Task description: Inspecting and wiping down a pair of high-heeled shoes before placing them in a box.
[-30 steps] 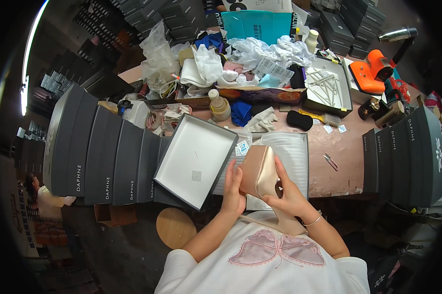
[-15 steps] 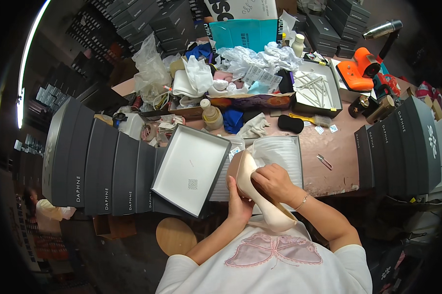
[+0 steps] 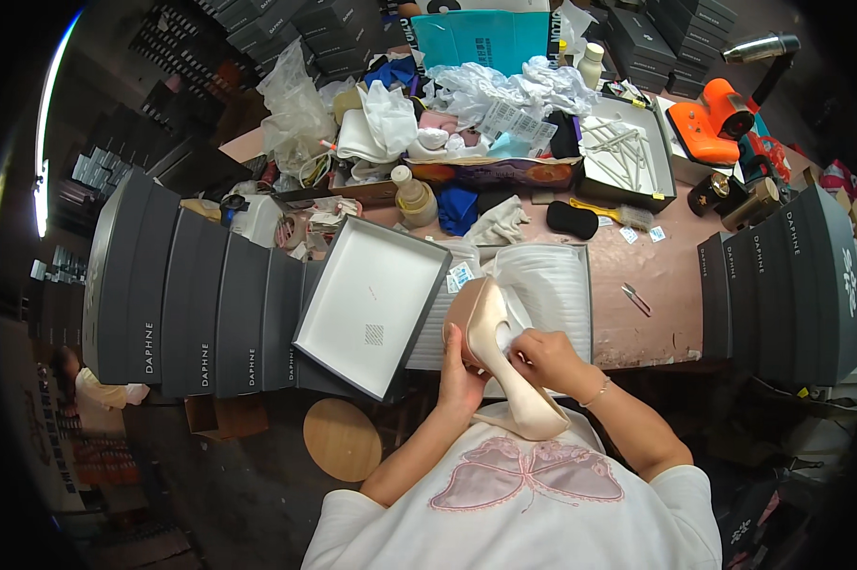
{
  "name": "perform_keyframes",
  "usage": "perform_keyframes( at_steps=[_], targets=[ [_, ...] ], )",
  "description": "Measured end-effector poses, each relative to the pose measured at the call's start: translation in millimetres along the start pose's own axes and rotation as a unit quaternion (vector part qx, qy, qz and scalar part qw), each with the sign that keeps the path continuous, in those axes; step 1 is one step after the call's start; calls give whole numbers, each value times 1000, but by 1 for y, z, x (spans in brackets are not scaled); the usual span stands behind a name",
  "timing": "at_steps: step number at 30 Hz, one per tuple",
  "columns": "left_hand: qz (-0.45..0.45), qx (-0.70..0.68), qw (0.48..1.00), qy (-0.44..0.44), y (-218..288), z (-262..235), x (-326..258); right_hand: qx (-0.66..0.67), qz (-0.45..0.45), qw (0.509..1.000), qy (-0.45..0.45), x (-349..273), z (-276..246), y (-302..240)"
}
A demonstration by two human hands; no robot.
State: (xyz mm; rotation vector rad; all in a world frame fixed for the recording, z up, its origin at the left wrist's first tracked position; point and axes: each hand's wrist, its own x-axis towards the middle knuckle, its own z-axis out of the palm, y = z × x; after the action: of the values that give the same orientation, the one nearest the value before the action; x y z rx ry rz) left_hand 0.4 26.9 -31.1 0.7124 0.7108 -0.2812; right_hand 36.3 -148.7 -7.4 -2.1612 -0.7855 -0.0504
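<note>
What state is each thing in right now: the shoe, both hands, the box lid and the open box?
High-heeled shoe: held up off the table, toe away from the person.
Left hand: gripping the shoe's side.
Right hand: pressing a white cloth against the shoe.
Box lid: lying open side up, empty.
Shoe box: open, lined with white foam wrap.
Stacked grey boxes: closed.

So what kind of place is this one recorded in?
Most likely a shoe finishing or packing workbench. The left hand and right hand hold a beige high-heeled shoe over an open grey shoebox, its lid lies beside it, and rows of matching dark boxes flank the cluttered table.
</note>
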Motion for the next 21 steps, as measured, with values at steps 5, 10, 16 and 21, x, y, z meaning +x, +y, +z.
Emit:
perform_keyframes(
  at_steps=[5, 10, 16, 21],
  targets=[
    [5, -39, 998, -54, 35, 3, 0, 13, 201, 980, -4, -15, -31, 24],
    [-18, -49, 996, -74, 25, 5, 1, -18, 60, 998, -10, 42, -26, -18],
    [-32, -47, 998, -31, 30, -7, 11, -129, 34, 990, 53, 24, -30, -10],
    [12, -16, 998, -57, 28, -3, 7, -217, -43, 975, -20, 33, -15, -27]
  ],
)
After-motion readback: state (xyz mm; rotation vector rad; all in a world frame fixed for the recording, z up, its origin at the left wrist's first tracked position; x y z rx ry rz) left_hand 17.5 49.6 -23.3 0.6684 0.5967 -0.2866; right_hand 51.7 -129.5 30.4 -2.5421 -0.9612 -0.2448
